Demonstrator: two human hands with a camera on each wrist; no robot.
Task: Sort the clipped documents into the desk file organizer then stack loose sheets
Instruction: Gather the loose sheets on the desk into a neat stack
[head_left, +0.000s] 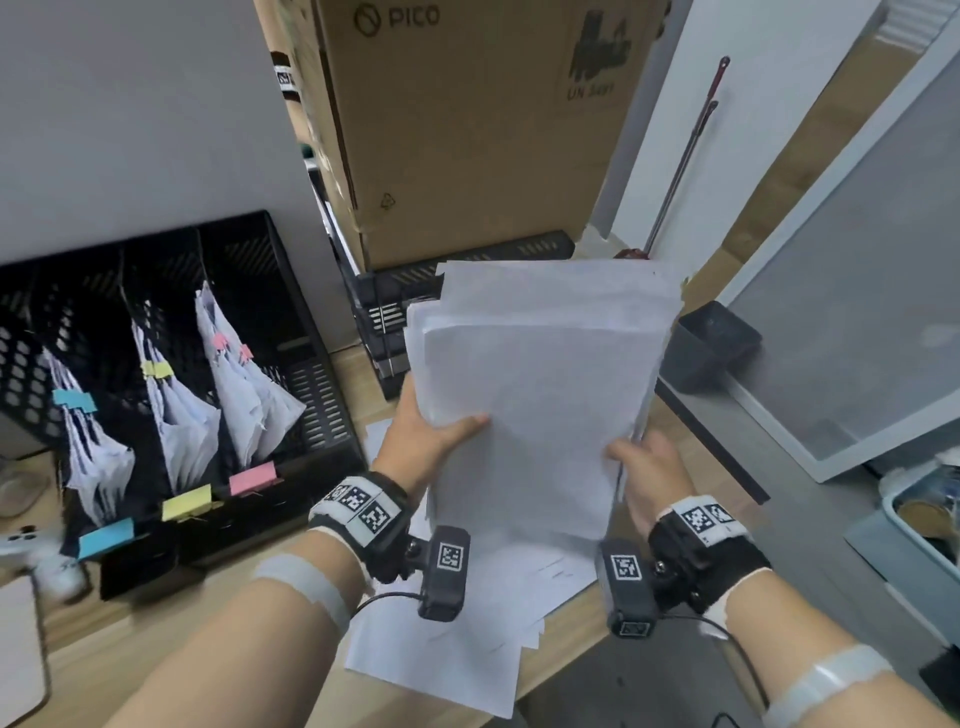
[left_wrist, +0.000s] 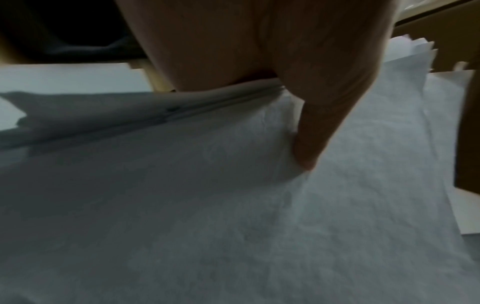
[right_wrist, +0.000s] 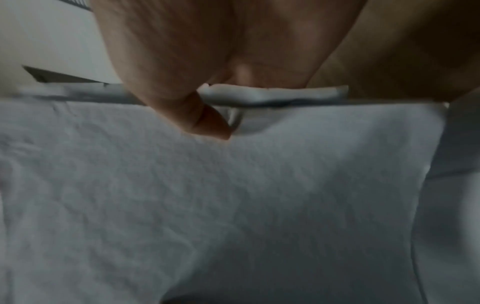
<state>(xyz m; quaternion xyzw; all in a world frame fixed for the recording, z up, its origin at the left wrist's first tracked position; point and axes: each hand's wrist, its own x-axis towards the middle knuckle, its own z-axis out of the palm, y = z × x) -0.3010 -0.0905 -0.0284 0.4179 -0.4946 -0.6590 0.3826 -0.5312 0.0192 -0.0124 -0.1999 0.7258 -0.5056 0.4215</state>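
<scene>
A: Both hands grip the paper stack (head_left: 540, 395) above the table (head_left: 171, 644): left hand (head_left: 426, 436), right hand (head_left: 649, 467).

B: The wrist views add thumbs on its top sheet. Only the head view shows the file organizer (head_left: 291, 332) holding clipped documents (head_left: 182, 415) at left, a cardboard box (head_left: 467, 130) behind.

Both forearms are bare, each with a pale grey band (head_left: 306, 582) around it. The left hand (head_left: 426, 441) and right hand (head_left: 654, 467) wear black wrist straps with white square-patterned tags, and a small black camera (head_left: 441, 571) with a thin black cable hangs from each
</scene>
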